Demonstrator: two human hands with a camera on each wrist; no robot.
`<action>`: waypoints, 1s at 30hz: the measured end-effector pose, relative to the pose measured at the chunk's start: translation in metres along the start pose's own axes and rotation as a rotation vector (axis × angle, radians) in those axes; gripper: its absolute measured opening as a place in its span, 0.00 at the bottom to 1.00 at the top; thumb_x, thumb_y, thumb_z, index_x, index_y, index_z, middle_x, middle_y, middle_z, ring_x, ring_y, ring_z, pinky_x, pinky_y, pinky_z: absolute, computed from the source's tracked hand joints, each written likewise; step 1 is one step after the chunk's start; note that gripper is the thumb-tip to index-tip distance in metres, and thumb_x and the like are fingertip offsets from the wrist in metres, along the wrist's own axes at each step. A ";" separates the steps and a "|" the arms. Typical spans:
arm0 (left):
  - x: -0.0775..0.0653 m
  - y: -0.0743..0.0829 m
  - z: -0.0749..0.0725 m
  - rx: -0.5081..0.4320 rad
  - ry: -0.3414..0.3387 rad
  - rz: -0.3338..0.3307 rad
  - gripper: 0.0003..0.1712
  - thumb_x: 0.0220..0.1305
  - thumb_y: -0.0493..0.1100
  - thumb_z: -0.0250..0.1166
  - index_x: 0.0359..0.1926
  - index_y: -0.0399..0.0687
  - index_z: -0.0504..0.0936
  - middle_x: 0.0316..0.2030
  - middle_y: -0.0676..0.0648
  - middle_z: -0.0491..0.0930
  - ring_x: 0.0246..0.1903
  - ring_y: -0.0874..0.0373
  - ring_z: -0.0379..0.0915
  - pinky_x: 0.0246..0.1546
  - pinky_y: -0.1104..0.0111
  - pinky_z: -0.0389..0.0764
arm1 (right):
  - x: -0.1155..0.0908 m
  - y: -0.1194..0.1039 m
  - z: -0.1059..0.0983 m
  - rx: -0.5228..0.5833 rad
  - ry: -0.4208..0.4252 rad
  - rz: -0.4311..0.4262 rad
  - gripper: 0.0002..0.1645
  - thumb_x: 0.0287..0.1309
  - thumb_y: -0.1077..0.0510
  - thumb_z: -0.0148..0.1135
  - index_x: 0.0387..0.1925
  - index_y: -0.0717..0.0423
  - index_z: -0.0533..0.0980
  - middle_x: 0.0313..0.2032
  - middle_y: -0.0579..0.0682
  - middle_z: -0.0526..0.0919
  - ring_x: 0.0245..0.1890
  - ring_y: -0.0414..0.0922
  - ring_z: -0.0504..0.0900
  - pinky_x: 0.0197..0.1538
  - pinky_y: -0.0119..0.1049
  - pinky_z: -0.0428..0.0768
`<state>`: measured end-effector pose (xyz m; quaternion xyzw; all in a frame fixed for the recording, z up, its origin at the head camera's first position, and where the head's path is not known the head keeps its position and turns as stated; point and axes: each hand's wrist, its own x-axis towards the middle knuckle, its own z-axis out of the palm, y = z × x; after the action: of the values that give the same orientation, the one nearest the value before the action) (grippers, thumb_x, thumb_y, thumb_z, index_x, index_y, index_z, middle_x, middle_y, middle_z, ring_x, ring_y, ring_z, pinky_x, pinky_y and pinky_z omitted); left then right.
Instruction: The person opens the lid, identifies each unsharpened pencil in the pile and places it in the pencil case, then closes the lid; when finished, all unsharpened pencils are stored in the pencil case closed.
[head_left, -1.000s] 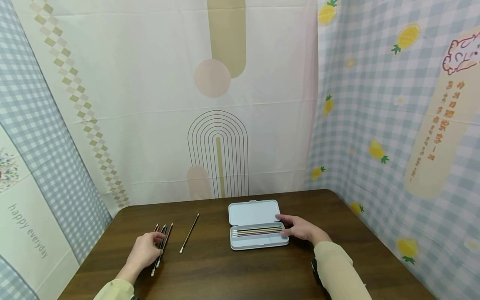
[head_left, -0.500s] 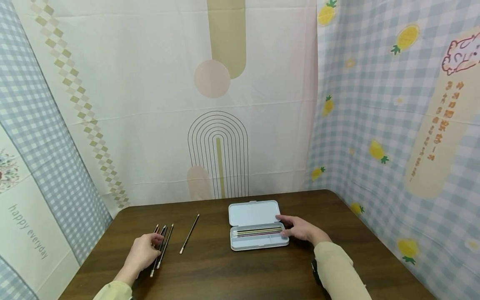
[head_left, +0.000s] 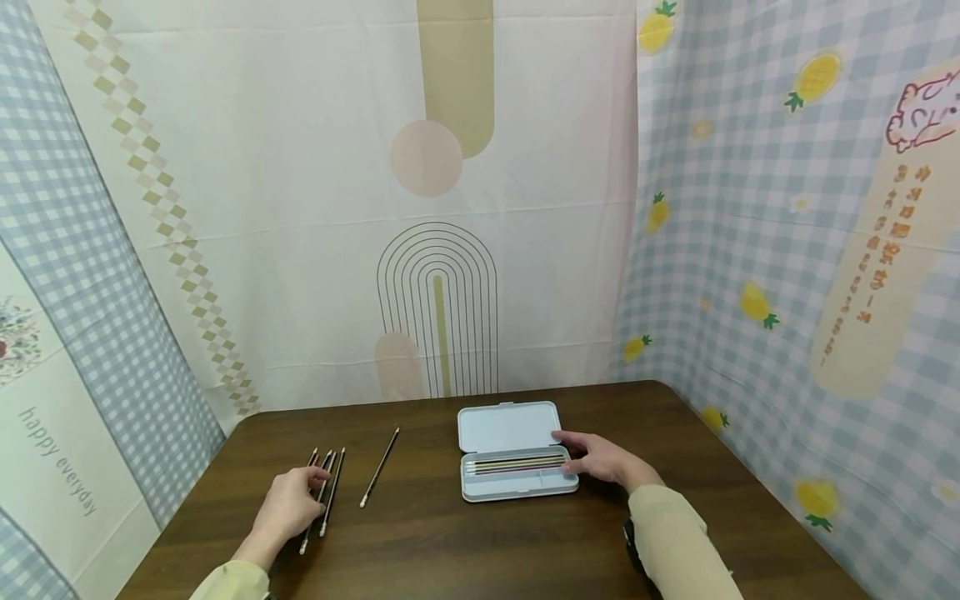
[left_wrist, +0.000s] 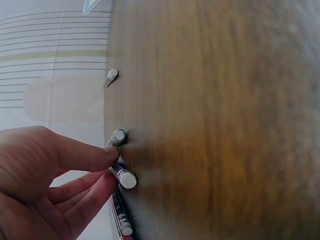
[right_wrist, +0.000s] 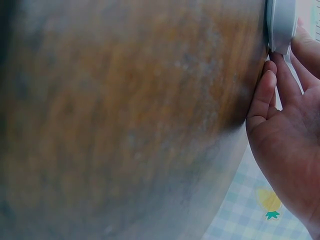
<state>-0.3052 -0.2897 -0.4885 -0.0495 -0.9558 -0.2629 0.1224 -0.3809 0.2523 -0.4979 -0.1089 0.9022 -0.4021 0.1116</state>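
Observation:
My left hand [head_left: 288, 507] is over a small group of dark pencils on the left of the table. In the left wrist view, its thumb and fingers pinch one pencil [left_wrist: 126, 179] near its white eraser end. Other pencils lie on either side of that one, partly hidden by the hand in the head view. Farther right, a single pencil [head_left: 379, 467] lies alone. My right hand [head_left: 602, 461] grips the right end of an open light-blue pencil case [head_left: 510, 486], thumb on the rim. Several pencils [head_left: 517, 463] lie in the case's rear compartment.
The brown wooden table [head_left: 420, 542] has rounded far corners. A patterned cloth [head_left: 315, 292] hangs behind it, and checked cloths [head_left: 720, 275] hang at the sides. The case's lid [head_left: 508, 426] leans back towards the far edge.
Beside the left hand, the rightmost pencil of the group has turned slightly, its eraser end shifting right. My right hand and the case have stayed in place.

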 end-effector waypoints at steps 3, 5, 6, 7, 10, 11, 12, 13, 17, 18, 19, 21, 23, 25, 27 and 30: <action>0.000 0.001 0.000 0.000 -0.002 -0.006 0.27 0.39 0.26 0.73 0.47 0.37 0.89 0.37 0.41 0.89 0.42 0.39 0.85 0.47 0.43 0.82 | 0.000 0.000 0.000 -0.005 0.003 -0.004 0.40 0.66 0.58 0.73 0.77 0.47 0.72 0.76 0.63 0.69 0.75 0.63 0.66 0.75 0.68 0.59; 0.001 0.001 0.001 -0.003 -0.002 -0.008 0.27 0.39 0.26 0.72 0.47 0.36 0.89 0.37 0.41 0.89 0.42 0.39 0.85 0.47 0.43 0.82 | 0.000 0.000 0.000 -0.002 0.004 -0.005 0.40 0.66 0.58 0.73 0.77 0.47 0.72 0.76 0.63 0.69 0.75 0.63 0.66 0.75 0.68 0.59; 0.001 0.001 0.001 -0.006 -0.001 -0.011 0.27 0.39 0.26 0.72 0.48 0.36 0.89 0.37 0.41 0.89 0.42 0.39 0.85 0.47 0.44 0.82 | 0.000 0.000 0.000 -0.001 0.004 -0.006 0.40 0.66 0.58 0.73 0.77 0.47 0.72 0.76 0.63 0.69 0.75 0.63 0.66 0.75 0.68 0.59; 0.001 0.001 0.001 -0.009 0.001 -0.014 0.28 0.38 0.26 0.72 0.48 0.36 0.89 0.37 0.41 0.89 0.42 0.39 0.85 0.47 0.44 0.82 | 0.000 0.000 0.000 0.001 0.003 -0.007 0.40 0.66 0.58 0.73 0.77 0.48 0.72 0.76 0.63 0.69 0.75 0.63 0.66 0.75 0.68 0.59; 0.002 0.000 0.001 -0.014 0.003 -0.022 0.29 0.37 0.25 0.70 0.48 0.35 0.89 0.37 0.41 0.89 0.42 0.39 0.85 0.46 0.46 0.83 | -0.001 -0.001 0.000 0.007 0.001 -0.008 0.40 0.66 0.59 0.72 0.77 0.47 0.72 0.76 0.62 0.69 0.75 0.62 0.66 0.76 0.67 0.59; 0.002 0.000 0.000 -0.015 0.004 -0.026 0.29 0.37 0.25 0.69 0.48 0.35 0.89 0.37 0.42 0.89 0.42 0.39 0.85 0.45 0.46 0.83 | -0.001 0.000 0.000 0.009 0.001 -0.007 0.40 0.66 0.59 0.72 0.77 0.47 0.72 0.76 0.62 0.69 0.75 0.62 0.66 0.76 0.67 0.59; 0.001 0.000 0.000 -0.015 0.004 -0.028 0.29 0.37 0.25 0.69 0.48 0.35 0.89 0.37 0.42 0.89 0.42 0.39 0.85 0.45 0.47 0.83 | -0.001 -0.001 0.000 0.005 0.000 -0.011 0.40 0.66 0.59 0.72 0.77 0.48 0.72 0.76 0.62 0.69 0.75 0.62 0.66 0.76 0.67 0.59; 0.002 0.000 0.000 -0.013 0.004 -0.028 0.29 0.37 0.25 0.68 0.48 0.34 0.89 0.37 0.42 0.89 0.42 0.39 0.85 0.45 0.47 0.83 | 0.000 0.000 0.000 0.006 0.000 -0.010 0.40 0.66 0.58 0.72 0.77 0.48 0.72 0.76 0.62 0.69 0.75 0.62 0.66 0.76 0.67 0.59; 0.002 0.001 -0.002 -0.010 0.004 -0.032 0.29 0.37 0.26 0.68 0.49 0.34 0.88 0.37 0.42 0.89 0.43 0.38 0.85 0.45 0.46 0.83 | -0.001 0.000 0.000 0.008 -0.001 -0.010 0.40 0.66 0.58 0.72 0.77 0.48 0.72 0.76 0.63 0.69 0.74 0.62 0.67 0.76 0.67 0.59; 0.002 0.001 -0.002 -0.010 0.005 -0.034 0.29 0.37 0.26 0.68 0.49 0.34 0.88 0.37 0.42 0.89 0.43 0.38 0.85 0.45 0.46 0.83 | -0.001 -0.001 0.000 0.007 -0.002 -0.012 0.40 0.66 0.59 0.72 0.77 0.48 0.72 0.76 0.63 0.69 0.74 0.63 0.66 0.75 0.68 0.59; 0.001 0.002 -0.003 -0.009 0.006 -0.038 0.29 0.38 0.27 0.69 0.49 0.34 0.88 0.38 0.42 0.89 0.43 0.38 0.85 0.45 0.45 0.82 | -0.001 -0.001 0.000 0.014 -0.002 -0.008 0.40 0.66 0.58 0.72 0.77 0.48 0.72 0.76 0.63 0.69 0.75 0.62 0.66 0.76 0.67 0.59; 0.001 0.003 -0.004 -0.011 0.011 -0.044 0.29 0.38 0.27 0.70 0.49 0.34 0.88 0.38 0.41 0.89 0.43 0.38 0.85 0.45 0.45 0.82 | -0.002 -0.001 0.000 0.014 -0.004 -0.007 0.40 0.66 0.58 0.72 0.77 0.48 0.72 0.76 0.63 0.69 0.75 0.63 0.66 0.75 0.68 0.59; 0.001 0.003 -0.006 -0.018 0.014 -0.053 0.29 0.38 0.28 0.71 0.50 0.34 0.88 0.38 0.41 0.89 0.42 0.38 0.85 0.45 0.44 0.82 | -0.001 -0.001 0.000 0.013 -0.005 -0.009 0.40 0.66 0.58 0.72 0.77 0.49 0.72 0.76 0.63 0.69 0.75 0.63 0.66 0.75 0.68 0.59; 0.002 0.004 -0.007 -0.031 0.017 -0.067 0.29 0.39 0.28 0.72 0.50 0.34 0.88 0.38 0.40 0.89 0.42 0.39 0.85 0.45 0.44 0.82 | -0.001 -0.001 0.000 0.011 -0.006 -0.010 0.40 0.66 0.58 0.72 0.77 0.49 0.72 0.76 0.64 0.68 0.75 0.63 0.66 0.75 0.68 0.59; 0.002 0.004 -0.008 -0.041 0.022 -0.076 0.30 0.40 0.28 0.72 0.51 0.34 0.88 0.38 0.40 0.89 0.41 0.39 0.85 0.44 0.44 0.82 | -0.001 -0.001 0.000 0.007 -0.008 -0.012 0.40 0.66 0.59 0.72 0.78 0.49 0.71 0.76 0.64 0.68 0.75 0.63 0.66 0.75 0.68 0.59; 0.003 0.003 -0.010 -0.058 0.028 -0.086 0.31 0.41 0.28 0.72 0.53 0.34 0.87 0.39 0.39 0.89 0.42 0.39 0.85 0.44 0.47 0.82 | -0.001 -0.001 0.000 0.008 -0.005 -0.005 0.40 0.66 0.59 0.72 0.78 0.48 0.72 0.76 0.64 0.68 0.75 0.63 0.66 0.75 0.68 0.59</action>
<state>-0.3056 -0.2919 -0.4777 -0.0080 -0.9471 -0.2964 0.1229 -0.3795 0.2519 -0.4967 -0.1116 0.9000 -0.4059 0.1133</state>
